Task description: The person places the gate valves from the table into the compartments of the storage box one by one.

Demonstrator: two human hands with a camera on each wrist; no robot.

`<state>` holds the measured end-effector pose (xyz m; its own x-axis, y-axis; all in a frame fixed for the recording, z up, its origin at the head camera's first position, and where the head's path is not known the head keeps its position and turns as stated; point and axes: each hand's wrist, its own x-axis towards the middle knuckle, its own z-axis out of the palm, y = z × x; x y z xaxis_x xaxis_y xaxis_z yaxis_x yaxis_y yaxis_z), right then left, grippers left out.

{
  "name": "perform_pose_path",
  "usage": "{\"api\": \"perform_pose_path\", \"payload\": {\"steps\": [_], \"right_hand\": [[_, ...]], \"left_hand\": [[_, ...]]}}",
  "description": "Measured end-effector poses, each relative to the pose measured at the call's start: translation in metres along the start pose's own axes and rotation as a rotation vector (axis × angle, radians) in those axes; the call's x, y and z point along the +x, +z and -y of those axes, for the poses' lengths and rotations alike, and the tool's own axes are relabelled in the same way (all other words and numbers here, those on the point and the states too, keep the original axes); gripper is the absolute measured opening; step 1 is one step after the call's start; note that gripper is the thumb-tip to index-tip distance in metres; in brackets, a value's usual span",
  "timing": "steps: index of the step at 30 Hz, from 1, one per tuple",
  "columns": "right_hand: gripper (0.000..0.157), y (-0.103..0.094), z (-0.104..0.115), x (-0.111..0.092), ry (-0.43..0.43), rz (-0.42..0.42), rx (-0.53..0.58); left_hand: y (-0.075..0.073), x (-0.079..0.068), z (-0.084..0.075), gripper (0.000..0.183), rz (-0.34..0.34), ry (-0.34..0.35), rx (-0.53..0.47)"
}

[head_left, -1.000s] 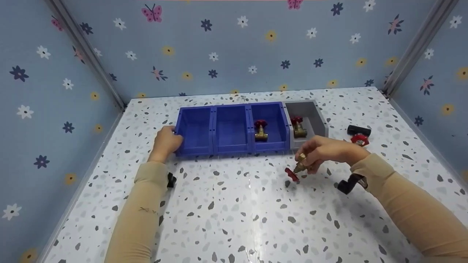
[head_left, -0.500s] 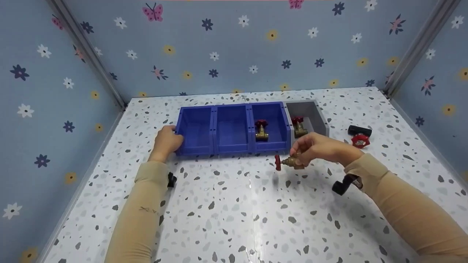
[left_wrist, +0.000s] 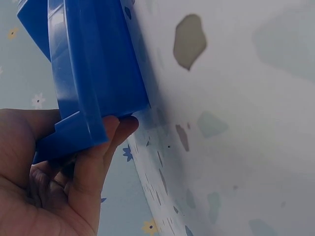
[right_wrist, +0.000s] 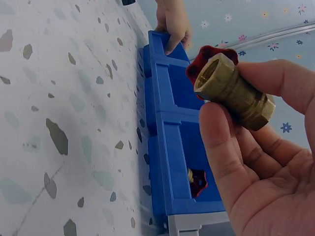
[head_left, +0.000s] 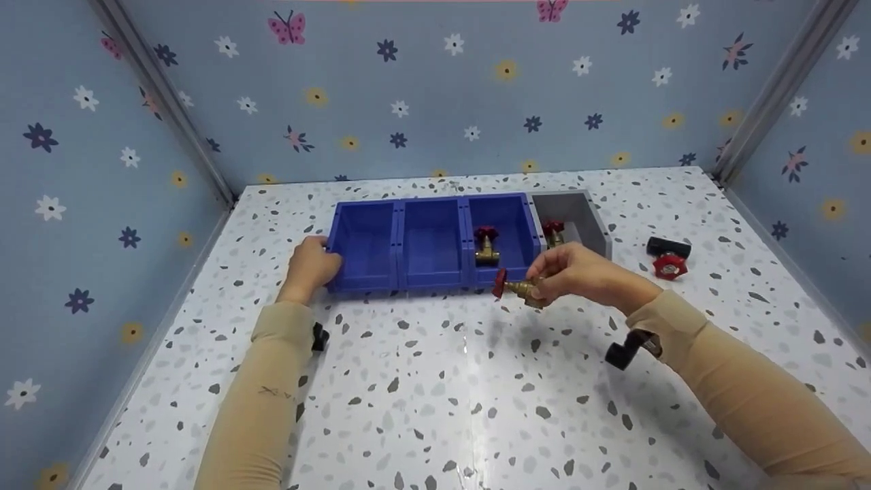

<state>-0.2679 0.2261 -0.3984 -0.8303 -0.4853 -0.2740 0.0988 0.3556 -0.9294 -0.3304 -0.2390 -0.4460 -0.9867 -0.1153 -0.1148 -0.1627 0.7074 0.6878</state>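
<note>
My right hand (head_left: 578,275) pinches a brass gate valve (head_left: 522,288) with a red handwheel between thumb and fingers. It is held over the front edge of the third blue bin (head_left: 480,275), handwheel pointing left. In the right wrist view the valve's open threaded end (right_wrist: 210,78) faces the camera. Another valve (head_left: 486,253) lies in that third bin. A further valve (head_left: 553,229) sits in the grey bin (head_left: 593,216), partly hidden behind my right hand. My left hand (head_left: 311,267) grips the side edge of the leftmost blue bin (head_left: 364,280), thumb inside, fingers outside and underneath.
The bins stand joined in a row on a speckled white table (head_left: 408,408). To the right lie a red handwheel (head_left: 669,266) and a black cylindrical piece (head_left: 668,246). Flower-patterned walls (head_left: 435,88) rise at the back and sides.
My right hand has carried the valve left and slightly up, and its handwheel has swung from pointing down to pointing left. My left hand has stayed on the bin.
</note>
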Motion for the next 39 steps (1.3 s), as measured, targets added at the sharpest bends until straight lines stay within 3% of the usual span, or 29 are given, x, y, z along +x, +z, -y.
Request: {"api": "perform_pose_path", "payload": {"steps": [9, 29, 39], "right_hand": [[0.016, 0.012, 0.007, 0.007, -0.023, -0.114, 0.175], [0.018, 0.029, 0.020, 0.027, -0.109, -0.258, 0.307], [0.017, 0.038, 0.028, 0.036, -0.126, -0.260, 0.388]], "left_hand": [[0.001, 0.001, 0.000, 0.061, 0.001, -0.001, 0.001], [0.001, 0.001, 0.000, 0.061, -0.002, 0.008, 0.012], [0.001, 0.003, 0.002, 0.061, 0.003, 0.005, 0.013]]}}
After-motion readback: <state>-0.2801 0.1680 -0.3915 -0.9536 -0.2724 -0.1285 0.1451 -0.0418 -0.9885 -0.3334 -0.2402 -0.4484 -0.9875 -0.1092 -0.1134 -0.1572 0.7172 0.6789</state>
